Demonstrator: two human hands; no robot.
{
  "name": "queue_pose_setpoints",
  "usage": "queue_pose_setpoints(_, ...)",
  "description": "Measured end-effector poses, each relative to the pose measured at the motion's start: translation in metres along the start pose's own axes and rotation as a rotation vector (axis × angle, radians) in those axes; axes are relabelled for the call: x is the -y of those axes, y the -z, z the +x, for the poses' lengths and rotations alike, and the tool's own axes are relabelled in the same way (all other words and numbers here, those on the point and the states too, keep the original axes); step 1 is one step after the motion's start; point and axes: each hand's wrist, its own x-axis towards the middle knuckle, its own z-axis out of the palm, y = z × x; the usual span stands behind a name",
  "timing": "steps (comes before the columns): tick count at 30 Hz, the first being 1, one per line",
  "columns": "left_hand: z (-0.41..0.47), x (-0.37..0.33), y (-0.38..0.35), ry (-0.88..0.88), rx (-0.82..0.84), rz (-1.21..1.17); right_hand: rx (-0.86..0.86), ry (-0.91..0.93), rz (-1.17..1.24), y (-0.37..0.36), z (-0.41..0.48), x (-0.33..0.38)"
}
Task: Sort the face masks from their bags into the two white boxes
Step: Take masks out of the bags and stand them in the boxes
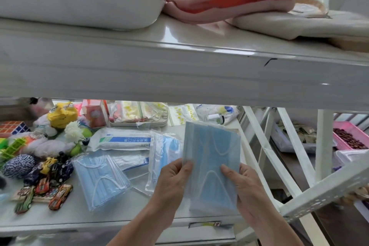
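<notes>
Both hands grip one stack of blue masks (211,166) above the shelf (60,219), long axis running away from the person: left hand (171,183) and right hand (245,185) pinch its sides. Three mask bags lie left: one clear bag (99,177), one printed pack (123,140), one opened bag (163,154)
</notes>
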Motion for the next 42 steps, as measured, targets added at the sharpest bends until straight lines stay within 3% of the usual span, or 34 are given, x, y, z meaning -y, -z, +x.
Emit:
queue_pose_setpoints(3,0.000,0.005,-0.004,0.002,-0.038,0.039,0.012,-0.038,0.037,-0.001,-0.003,0.001)
queue_pose_setpoints(7,-0.004,0.006,-0.008,0.109,0.106,0.056,0.025,-0.043,-0.090,0.001,-0.006,0.012)
queue_pose_setpoints(12,-0.004,0.009,-0.010,-0.040,0.159,0.685,-0.128,0.134,-0.217,0.040,-0.005,0.068)
queue_pose_setpoints(15,0.008,0.013,-0.031,0.052,0.229,0.731,-0.146,0.165,-0.347,0.056,0.002,0.099)
queue_pose_setpoints(19,0.015,0.020,-0.058,0.164,0.306,0.932,0.042,0.146,-0.511,0.034,0.015,0.118)
queue_pose_setpoints(25,-0.013,0.026,-0.065,-0.060,0.362,1.278,0.156,-0.005,-1.090,-0.028,0.060,0.100)
queue_pose_setpoints(28,-0.017,0.032,-0.058,-0.144,0.418,1.362,0.103,-0.051,-1.298,-0.049,0.085,0.076)
queue_pose_setpoints(31,-0.024,0.036,-0.045,-0.148,0.521,1.425,0.022,0.033,-1.435,-0.065,0.092,0.046)
queue_pose_setpoints(35,-0.049,0.017,-0.010,-0.278,0.599,1.168,-0.026,0.256,-1.678,-0.065,0.092,-0.003)
queue_pose_setpoints(36,-0.054,0.014,0.004,-0.252,0.566,1.051,-0.039,0.293,-1.710,-0.064,0.092,-0.012)
queue_pose_setpoints(38,-0.058,0.010,0.034,-0.248,0.315,0.873,-0.054,0.298,-1.787,-0.065,0.092,-0.023)
queue_pose_setpoints(40,-0.048,0.016,0.075,-0.269,-0.109,0.802,-0.051,0.271,-1.817,-0.069,0.088,-0.024)
queue_pose_setpoints(42,-0.031,0.023,0.119,-0.161,-0.551,0.750,-0.097,0.366,-1.783,-0.077,0.080,-0.018)
